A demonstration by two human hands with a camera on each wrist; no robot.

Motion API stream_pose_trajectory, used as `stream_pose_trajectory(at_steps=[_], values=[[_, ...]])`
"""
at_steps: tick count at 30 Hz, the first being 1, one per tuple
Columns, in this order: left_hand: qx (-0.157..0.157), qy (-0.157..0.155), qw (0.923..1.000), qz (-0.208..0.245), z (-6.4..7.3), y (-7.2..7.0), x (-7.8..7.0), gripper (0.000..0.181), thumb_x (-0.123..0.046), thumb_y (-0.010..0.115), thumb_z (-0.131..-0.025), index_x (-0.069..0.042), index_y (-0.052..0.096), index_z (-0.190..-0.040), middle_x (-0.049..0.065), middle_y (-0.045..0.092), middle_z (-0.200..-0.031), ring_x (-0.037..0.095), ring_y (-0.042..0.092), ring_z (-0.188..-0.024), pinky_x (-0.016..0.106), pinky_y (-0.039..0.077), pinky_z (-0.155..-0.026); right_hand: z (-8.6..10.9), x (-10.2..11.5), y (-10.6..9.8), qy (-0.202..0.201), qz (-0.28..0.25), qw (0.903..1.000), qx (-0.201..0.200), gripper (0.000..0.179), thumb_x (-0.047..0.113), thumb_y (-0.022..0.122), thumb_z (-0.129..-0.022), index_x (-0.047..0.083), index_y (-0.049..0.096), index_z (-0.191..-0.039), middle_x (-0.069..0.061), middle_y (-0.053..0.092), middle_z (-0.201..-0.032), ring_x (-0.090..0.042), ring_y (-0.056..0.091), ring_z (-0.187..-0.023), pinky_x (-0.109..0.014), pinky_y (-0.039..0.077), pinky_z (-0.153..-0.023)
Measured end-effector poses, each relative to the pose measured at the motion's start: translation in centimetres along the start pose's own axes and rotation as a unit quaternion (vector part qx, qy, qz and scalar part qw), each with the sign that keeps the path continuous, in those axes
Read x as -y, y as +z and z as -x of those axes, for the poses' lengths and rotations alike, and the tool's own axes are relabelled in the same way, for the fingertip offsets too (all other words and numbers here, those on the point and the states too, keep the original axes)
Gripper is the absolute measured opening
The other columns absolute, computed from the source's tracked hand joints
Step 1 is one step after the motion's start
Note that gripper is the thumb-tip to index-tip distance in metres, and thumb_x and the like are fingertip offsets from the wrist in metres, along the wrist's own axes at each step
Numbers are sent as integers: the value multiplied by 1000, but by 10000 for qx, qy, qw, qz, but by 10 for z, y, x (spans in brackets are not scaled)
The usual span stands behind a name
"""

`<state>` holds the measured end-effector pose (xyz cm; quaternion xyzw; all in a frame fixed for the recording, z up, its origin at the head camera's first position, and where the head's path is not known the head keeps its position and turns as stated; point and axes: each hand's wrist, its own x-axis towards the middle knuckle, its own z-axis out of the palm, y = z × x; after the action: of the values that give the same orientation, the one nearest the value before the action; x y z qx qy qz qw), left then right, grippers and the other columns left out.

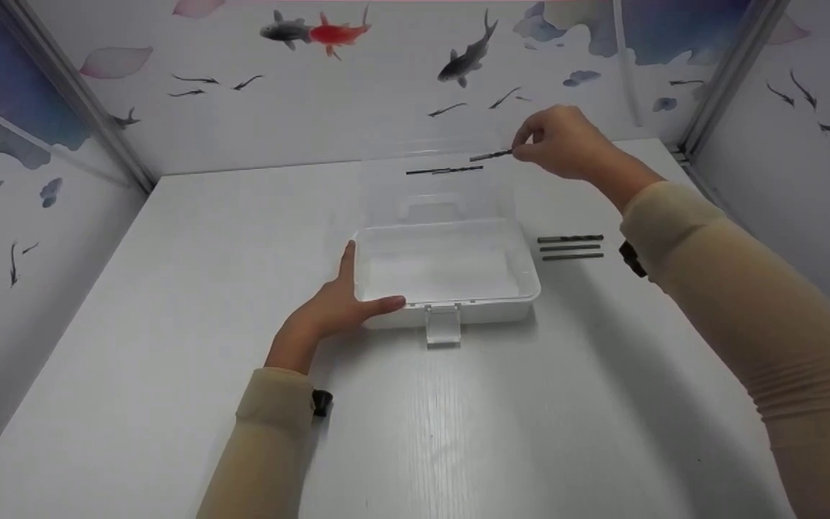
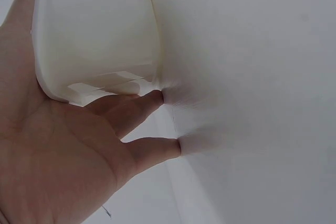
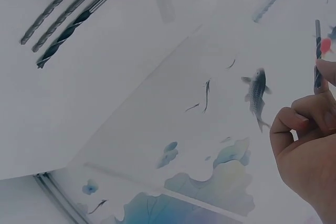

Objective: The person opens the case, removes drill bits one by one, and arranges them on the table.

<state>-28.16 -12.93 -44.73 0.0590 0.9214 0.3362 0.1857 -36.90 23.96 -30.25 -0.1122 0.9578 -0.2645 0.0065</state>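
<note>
A white plastic box [image 1: 451,314] stands in the middle of the table with its clear lid [image 1: 436,205] swung open to the back. My left hand [image 1: 332,306] rests against the box's front left corner, thumb along the front rim and a finger along the left side. In the left wrist view, straight fingers [image 2: 149,153] reach down to the tabletop beside the box. Behind and above the box, my right hand [image 1: 563,142] pinches a dark drill bit [image 3: 317,43] by one end between thumb and finger. Its other end points left.
Three drill bits [image 1: 571,247] lie side by side on the table right of the box. Further dark bits [image 1: 444,171] show in a line behind the box, overlapping the clear lid. A clear latch [image 1: 443,328] hangs at the box's front. Fish-patterned walls [image 1: 314,94] enclose the table.
</note>
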Motion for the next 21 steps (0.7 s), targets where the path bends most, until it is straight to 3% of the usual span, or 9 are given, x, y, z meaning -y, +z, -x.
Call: stream_pose_trajectory(at_steps=[13, 21], values=[[36, -12, 10000, 74, 2, 0, -1, 147, -90, 72, -73, -32, -25, -168, 15, 12, -180, 37, 25, -165, 57, 26, -132, 12, -19, -1, 58, -81, 9999, 70, 28, 26, 63, -105, 7, 77, -120, -1, 52, -76, -19, 46, -72, -36, 42, -66], [55, -11, 9999, 140, 3, 0, -1, 147, -88, 74, -74, -32, -25, -168, 15, 12, -180, 36, 24, -165, 57, 26, -132, 21, -28, 1, 132, -77, 9999, 80, 27, 27, 63, -106, 7, 76, -119, -3, 50, -79, -20, 46, -74, -37, 41, -65]])
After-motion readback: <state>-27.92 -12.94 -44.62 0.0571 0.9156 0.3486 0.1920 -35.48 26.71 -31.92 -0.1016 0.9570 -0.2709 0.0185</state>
